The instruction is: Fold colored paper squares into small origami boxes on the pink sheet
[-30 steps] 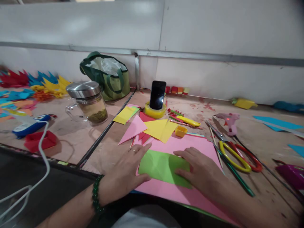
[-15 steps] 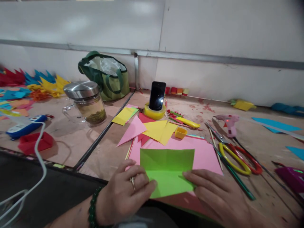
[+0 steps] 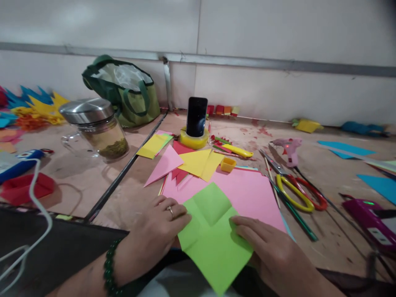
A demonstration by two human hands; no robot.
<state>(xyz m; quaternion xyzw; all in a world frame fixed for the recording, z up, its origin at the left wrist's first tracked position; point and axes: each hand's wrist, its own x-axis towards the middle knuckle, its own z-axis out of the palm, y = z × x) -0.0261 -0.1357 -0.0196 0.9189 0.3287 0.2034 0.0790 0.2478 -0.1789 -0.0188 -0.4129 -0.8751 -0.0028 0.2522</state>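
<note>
The creased square green paper sheet [image 3: 213, 239] is held corner-up over the tabletop's [image 3: 136, 202] near edge, overlapping the flat pink paper sheets [image 3: 253, 192]. Left hand [image 3: 151, 235]: fingers together, pinching the sheet's left corner. Right hand [image 3: 269, 243]: fingers together, thumb hidden, gripping the right corner.

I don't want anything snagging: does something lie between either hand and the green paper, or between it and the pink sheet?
Nothing visible does. The left hand and right hand hold the green paper by its sides, and the pink sheet shows just past its far corner.
</note>
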